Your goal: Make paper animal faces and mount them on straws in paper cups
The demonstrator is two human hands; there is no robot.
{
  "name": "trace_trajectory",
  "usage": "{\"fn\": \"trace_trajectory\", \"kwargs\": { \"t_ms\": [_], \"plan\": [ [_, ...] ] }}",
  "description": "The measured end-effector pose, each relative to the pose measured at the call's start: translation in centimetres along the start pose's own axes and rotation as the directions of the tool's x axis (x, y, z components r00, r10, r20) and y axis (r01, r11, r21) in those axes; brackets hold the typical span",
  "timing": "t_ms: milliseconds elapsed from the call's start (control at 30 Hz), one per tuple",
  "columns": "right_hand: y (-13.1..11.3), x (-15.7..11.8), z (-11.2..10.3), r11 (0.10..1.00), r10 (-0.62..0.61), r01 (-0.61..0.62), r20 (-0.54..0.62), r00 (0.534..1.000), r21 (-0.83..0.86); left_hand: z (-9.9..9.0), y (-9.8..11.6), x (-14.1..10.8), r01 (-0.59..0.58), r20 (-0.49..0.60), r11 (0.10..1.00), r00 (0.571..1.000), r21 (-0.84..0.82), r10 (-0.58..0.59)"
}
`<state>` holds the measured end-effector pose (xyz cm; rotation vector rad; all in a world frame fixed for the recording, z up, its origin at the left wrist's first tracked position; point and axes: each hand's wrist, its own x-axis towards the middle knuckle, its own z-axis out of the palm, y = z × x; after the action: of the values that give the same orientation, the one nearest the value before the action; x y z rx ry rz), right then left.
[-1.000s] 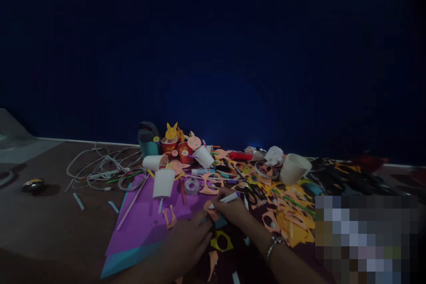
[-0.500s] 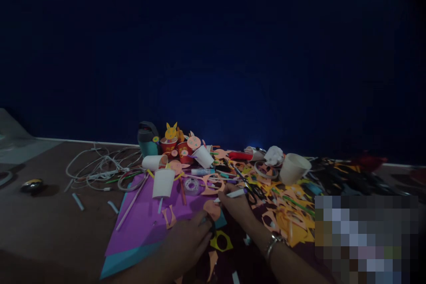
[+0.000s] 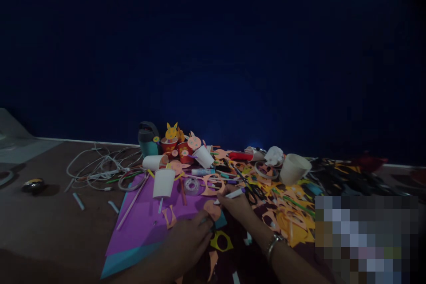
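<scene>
In my right hand [image 3: 234, 207] is a white marker [image 3: 235, 193] with a purple end, its tip slanting down to the left. That tip is close to a round orange paper piece [image 3: 212, 209]; whether it touches I cannot tell. My left hand [image 3: 195, 235] holds the paper piece at its lower left edge, fingers closed on it. Under my left hand lies purple paper [image 3: 133, 226] over a blue sheet [image 3: 128, 259]. A white paper cup [image 3: 163, 183] with a straw stands upside down to the left. Beside my hands is a yellow paper scrap [image 3: 222, 241] with a round hole.
Scissors [image 3: 251, 191], orange paper offcuts [image 3: 293, 217] and a beige cup [image 3: 295, 168] crowd the right side. Behind are red cups [image 3: 169, 147] with paper animal faces and a teal bottle [image 3: 148, 140]. White cables [image 3: 103, 166] and a computer mouse [image 3: 33, 185] lie left.
The marker in my right hand has shifted slightly left and tilted a little more steeply. My left hand and the round orange piece stay nearly where they were.
</scene>
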<state>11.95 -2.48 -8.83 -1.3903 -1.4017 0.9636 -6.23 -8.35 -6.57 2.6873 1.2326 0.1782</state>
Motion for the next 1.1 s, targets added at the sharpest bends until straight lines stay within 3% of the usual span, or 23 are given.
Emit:
{"fn": "trace_trajectory", "kwargs": {
  "t_ms": [233, 433, 1100],
  "plan": [
    [-0.2, 0.1, -0.1, 1.000, -0.025, 0.025, -0.007, 1.000, 0.010, 0.1, 0.0, 0.0, -0.002, -0.004, 1.000, 1.000, 0.009, 0.002],
    [0.7, 0.5, 0.0, 0.999, 0.026, -0.025, -0.007, 1.000, 0.040, -0.2, 0.1, 0.0, -0.012, -0.010, 1.000, 1.000, 0.006, 0.012],
    [0.5, 0.2, -0.2, 0.999, 0.017, -0.019, -0.039, 0.999, -0.039, -0.2, 0.1, 0.0, 0.003, 0.004, 1.000, 1.000, 0.011, -0.003]
  ]
}}
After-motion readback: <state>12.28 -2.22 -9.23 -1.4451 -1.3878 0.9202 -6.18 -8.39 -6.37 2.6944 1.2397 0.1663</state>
